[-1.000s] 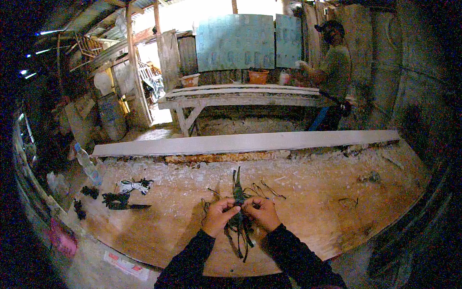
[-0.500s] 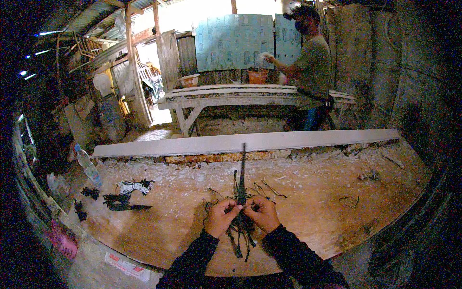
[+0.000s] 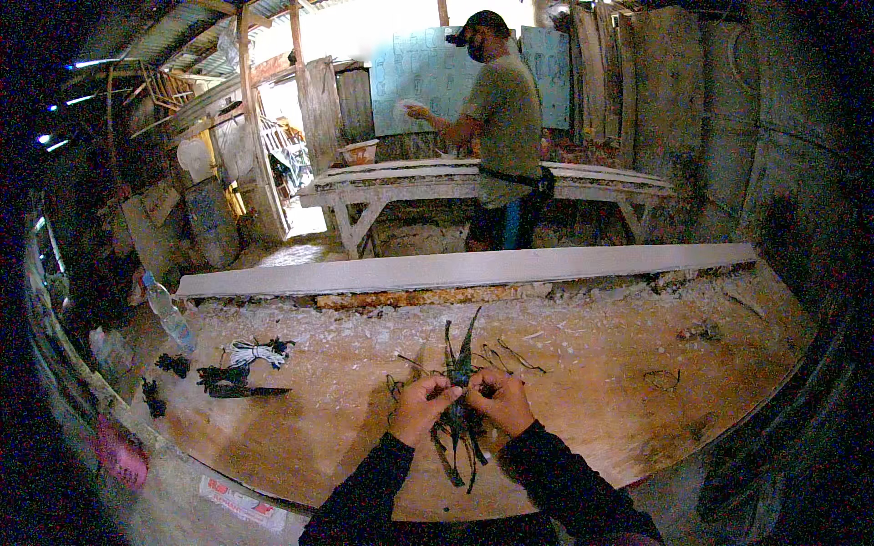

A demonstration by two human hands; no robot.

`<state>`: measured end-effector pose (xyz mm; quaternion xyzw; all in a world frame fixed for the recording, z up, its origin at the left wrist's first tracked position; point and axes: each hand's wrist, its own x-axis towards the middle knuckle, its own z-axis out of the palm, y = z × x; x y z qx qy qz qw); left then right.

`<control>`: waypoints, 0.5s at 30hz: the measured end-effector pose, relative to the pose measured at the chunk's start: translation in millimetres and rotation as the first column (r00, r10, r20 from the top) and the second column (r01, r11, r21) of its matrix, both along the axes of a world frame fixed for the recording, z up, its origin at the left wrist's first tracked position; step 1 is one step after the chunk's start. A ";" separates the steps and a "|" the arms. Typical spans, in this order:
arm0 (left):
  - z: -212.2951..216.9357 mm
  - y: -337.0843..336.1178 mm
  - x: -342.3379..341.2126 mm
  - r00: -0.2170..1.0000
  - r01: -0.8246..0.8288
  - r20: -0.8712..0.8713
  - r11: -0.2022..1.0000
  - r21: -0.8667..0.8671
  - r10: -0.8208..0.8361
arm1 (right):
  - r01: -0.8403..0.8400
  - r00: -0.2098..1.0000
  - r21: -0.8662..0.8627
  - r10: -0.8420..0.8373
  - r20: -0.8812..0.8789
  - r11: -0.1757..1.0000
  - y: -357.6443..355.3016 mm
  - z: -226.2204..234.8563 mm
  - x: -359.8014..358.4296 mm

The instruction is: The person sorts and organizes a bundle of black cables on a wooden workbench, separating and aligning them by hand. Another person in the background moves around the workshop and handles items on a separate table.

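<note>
Strips (image 3: 458, 414) sit pinched between your fingers: left hand (image 3: 421, 409) and right hand (image 3: 499, 400) both clamp them. Keep your fingertips close together, and pull gently so nothing slips.

Strips bundle (image 3: 460, 400) on board (image 3: 592, 409), plank (image 3: 464, 269) behind.

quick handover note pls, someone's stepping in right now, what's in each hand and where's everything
Left hand: closed on the bundle of dark strips, near its middle.
Right hand: pinching the same bundle from the other side.
The bundle is held just over the wooden worktop, with ends sticking up and hanging down.
A white cord bundle and dark scraps lie to the left.
Done or left: cannot tell; the grip hides the middle.
</note>
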<state>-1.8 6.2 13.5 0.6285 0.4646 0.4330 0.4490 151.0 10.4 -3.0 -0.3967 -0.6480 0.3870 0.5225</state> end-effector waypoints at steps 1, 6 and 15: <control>-0.7 0.0 0.4 1.000 -0.006 -0.011 0.998 0.059 0.007 | 0.008 1.000 0.012 -0.008 0.011 1.000 0.2 -0.5 0.0; -5.5 1.4 1.2 0.997 0.047 0.057 0.990 0.132 -0.055 | 0.038 0.999 0.119 -0.040 0.013 0.992 -2.2 3.3 -3.1; -12.1 -0.9 1.4 0.996 0.052 -0.075 0.985 0.164 -0.040 | 0.122 0.990 0.121 -0.129 0.053 0.985 -14.9 15.6 -5.1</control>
